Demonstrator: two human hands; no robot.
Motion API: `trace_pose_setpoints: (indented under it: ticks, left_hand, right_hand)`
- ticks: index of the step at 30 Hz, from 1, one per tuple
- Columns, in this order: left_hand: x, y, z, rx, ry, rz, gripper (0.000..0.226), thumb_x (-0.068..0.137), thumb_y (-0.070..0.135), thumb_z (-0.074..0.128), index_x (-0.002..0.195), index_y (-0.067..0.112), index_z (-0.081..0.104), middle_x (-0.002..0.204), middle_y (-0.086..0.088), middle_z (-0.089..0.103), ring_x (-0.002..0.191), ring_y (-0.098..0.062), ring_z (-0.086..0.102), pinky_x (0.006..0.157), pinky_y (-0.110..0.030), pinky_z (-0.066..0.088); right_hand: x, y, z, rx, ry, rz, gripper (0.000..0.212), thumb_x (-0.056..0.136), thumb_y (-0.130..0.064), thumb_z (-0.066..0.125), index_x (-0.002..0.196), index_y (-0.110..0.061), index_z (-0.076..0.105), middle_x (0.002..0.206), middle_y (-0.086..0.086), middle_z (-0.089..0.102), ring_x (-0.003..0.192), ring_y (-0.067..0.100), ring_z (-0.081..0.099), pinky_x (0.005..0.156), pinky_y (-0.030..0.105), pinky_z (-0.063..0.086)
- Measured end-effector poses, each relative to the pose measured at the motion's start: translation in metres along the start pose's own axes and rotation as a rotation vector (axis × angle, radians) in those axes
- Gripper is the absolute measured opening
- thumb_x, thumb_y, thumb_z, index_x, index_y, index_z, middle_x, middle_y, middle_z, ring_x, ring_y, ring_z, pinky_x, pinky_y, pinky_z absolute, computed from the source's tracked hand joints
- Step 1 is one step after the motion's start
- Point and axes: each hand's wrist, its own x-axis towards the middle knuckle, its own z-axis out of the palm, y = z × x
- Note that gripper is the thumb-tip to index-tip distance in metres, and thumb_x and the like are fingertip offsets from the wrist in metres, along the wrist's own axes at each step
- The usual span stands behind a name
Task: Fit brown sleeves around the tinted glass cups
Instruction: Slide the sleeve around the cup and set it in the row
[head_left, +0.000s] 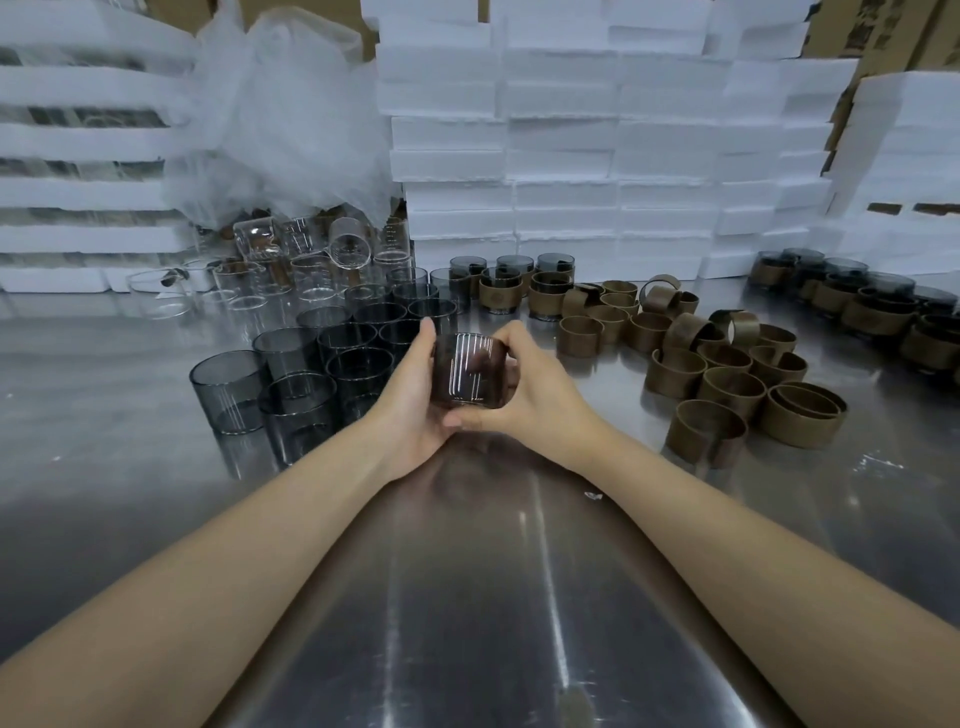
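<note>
Item in hand: one tinted glass cup (470, 371), centre of frame, held over the steel table (467, 597). Your left hand (413, 400) cradles its left wall and base and your right hand (530, 395) curls round its right wall, likely to steady it from both sides while a sleeve seats. Appearance: dark, brownish cast, bright vertical glints; whether a sleeve is already on cannot be told. Stock: bare tinted cups (311, 364) left of centre, loose brown sleeves (727, 374) at right, seemingly kept near for reach.

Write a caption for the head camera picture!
Left hand and right hand hold a tinted glass cup over a steel table, between bare cups and loose brown sleeves.
</note>
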Motion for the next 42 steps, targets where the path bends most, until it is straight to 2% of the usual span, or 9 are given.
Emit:
trace_pose_setpoints:
  ticks: [6,12,16,19,24,27,32,35,42]
  left_hand:
    - [0.006,-0.004,-0.002,-0.1,-0.095,0.022,0.068,0.103,0.055,0.019,0.11,0.006,0.065,0.098,-0.016,0.074,0.088,-0.025,0.074,0.074,-0.035,0.06]
    - [0.009,-0.007,-0.002,-0.006,-0.054,0.09,0.077,0.092,0.067,0.03,0.125,0.003,0.059,0.112,-0.019,0.071,0.102,-0.027,0.07,0.078,-0.036,0.059]
    - [0.007,-0.013,-0.003,0.091,-0.148,0.18,0.06,0.084,0.045,0.066,0.129,0.008,0.053,0.111,-0.011,0.07,0.103,-0.025,0.066,0.097,-0.044,0.047]
    - [0.003,-0.015,0.0,0.063,-0.154,0.212,0.06,0.083,0.038,0.07,0.131,0.01,0.048,0.109,-0.009,0.072,0.103,-0.023,0.068,0.09,-0.039,0.052]
    - [0.004,-0.017,0.004,0.028,0.015,0.259,0.052,0.087,0.031,0.067,0.128,0.015,0.041,0.125,-0.012,0.062,0.113,-0.026,0.065,0.094,-0.042,0.055]
    - [0.006,-0.015,0.004,0.017,0.077,0.245,0.054,0.089,0.032,0.067,0.13,0.026,0.033,0.131,-0.004,0.052,0.116,-0.021,0.061,0.087,-0.034,0.056]
    - [0.002,-0.02,0.01,0.071,-0.085,0.178,0.103,0.058,0.045,0.078,0.141,0.033,0.02,0.145,-0.011,0.036,0.115,-0.032,0.063,0.081,-0.034,0.059]
    - [-0.002,-0.02,0.013,0.107,-0.135,0.209,0.104,0.049,0.053,0.081,0.134,0.029,0.026,0.135,-0.006,0.04,0.093,-0.031,0.072,0.073,-0.031,0.059]
    - [-0.004,-0.019,0.012,0.253,-0.115,0.187,0.113,0.039,0.079,0.07,0.132,0.017,0.054,0.119,-0.007,0.067,0.068,-0.023,0.073,0.048,-0.016,0.051]
  right_hand:
    - [0.003,-0.003,0.002,-0.026,0.009,-0.056,0.063,0.067,-0.016,0.088,0.101,-0.037,0.039,0.137,-0.01,0.042,0.112,0.017,0.058,0.096,0.035,0.05]
    - [0.007,0.004,0.001,0.094,-0.007,0.032,0.068,0.07,-0.004,0.084,0.118,-0.025,0.04,0.112,-0.003,0.06,0.1,0.015,0.064,0.094,0.042,0.052]
    - [0.008,0.006,-0.003,0.066,0.003,0.104,0.089,0.081,-0.008,0.076,0.152,-0.022,0.024,0.11,-0.018,0.062,0.092,-0.009,0.058,0.091,0.013,0.046]
    - [0.009,0.006,-0.008,-0.154,0.027,0.094,0.085,0.082,-0.02,0.076,0.152,-0.023,0.027,0.084,0.005,0.069,0.07,0.011,0.064,0.086,0.029,0.053]
    - [0.007,0.005,-0.023,-0.448,0.084,0.022,0.036,0.087,-0.05,0.062,0.099,-0.019,0.075,0.051,-0.006,0.06,0.046,0.008,0.057,0.072,0.038,0.054]
    - [0.004,0.014,-0.031,-0.477,0.183,0.021,0.067,0.094,-0.06,0.032,0.057,-0.015,0.063,0.044,-0.004,0.057,0.047,0.006,0.055,0.071,0.037,0.052]
    - [0.015,0.043,-0.038,-0.586,0.245,0.117,0.025,0.1,-0.022,0.044,0.103,-0.01,0.066,0.114,0.004,0.061,0.103,0.025,0.06,0.087,0.039,0.047]
    - [0.021,0.058,-0.053,-0.733,0.124,0.331,0.042,0.094,-0.02,0.048,0.136,-0.017,0.05,0.156,0.0,0.028,0.128,0.027,0.046,0.098,0.038,0.042]
    - [0.021,0.065,-0.057,-0.825,0.088,0.313,0.03,0.094,-0.023,0.052,0.119,-0.013,0.064,0.132,0.005,0.048,0.114,0.027,0.052,0.086,0.036,0.046]
